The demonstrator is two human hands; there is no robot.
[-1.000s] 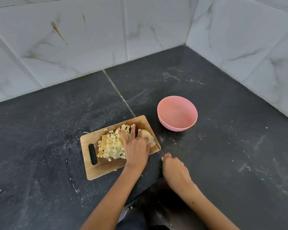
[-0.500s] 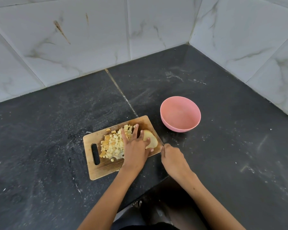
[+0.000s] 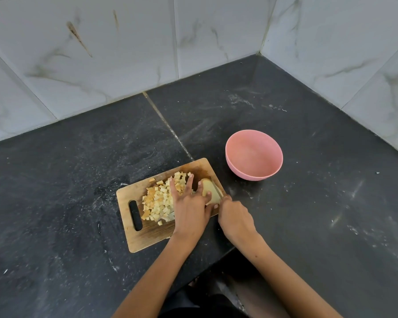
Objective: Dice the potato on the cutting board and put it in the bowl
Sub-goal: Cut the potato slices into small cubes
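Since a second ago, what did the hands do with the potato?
The right hand moved the knife forward from off the board's edge onto the uncut potato piece. The left hand stayed pressing on that piece. The diced pile, cutting board and empty pink bowl stayed put.

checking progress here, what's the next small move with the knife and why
Probably press the knife down through the uncut potato piece: the left hand steadies it on the cutting board, the right hand grips the knife, and the bowl looks empty.
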